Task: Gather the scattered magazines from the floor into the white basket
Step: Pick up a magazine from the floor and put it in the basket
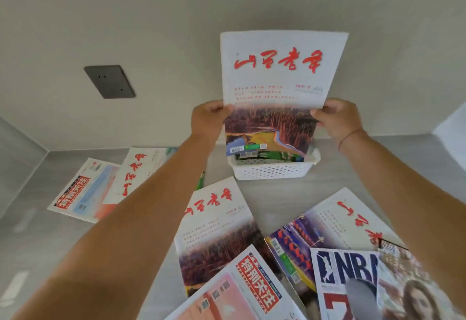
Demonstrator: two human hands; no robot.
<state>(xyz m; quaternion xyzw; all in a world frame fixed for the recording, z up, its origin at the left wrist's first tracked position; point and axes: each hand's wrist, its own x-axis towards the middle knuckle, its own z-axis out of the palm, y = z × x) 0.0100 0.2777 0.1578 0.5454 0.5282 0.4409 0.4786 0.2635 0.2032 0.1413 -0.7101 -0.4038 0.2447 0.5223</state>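
Note:
I hold a white magazine with red brush lettering [277, 77] upright over the white basket [272, 169], its lower edge down inside the basket. My left hand [206, 120] grips its left edge and my right hand [338, 120] grips its right edge. Something green lies in the basket behind the held cover. On the floor lie several more magazines: a matching red-lettered one [216, 234], a pink one with a red title block [242, 292], a purple-covered one [325, 234], an NBA magazine [345, 282], and two at the left [85, 191] [141, 171].
The basket stands on the grey floor against a pale wall. A dark wall socket [109, 81] is set into the wall at the left. A magazine with a face on its cover [413, 292] lies at the bottom right. Bare floor shows at the left front.

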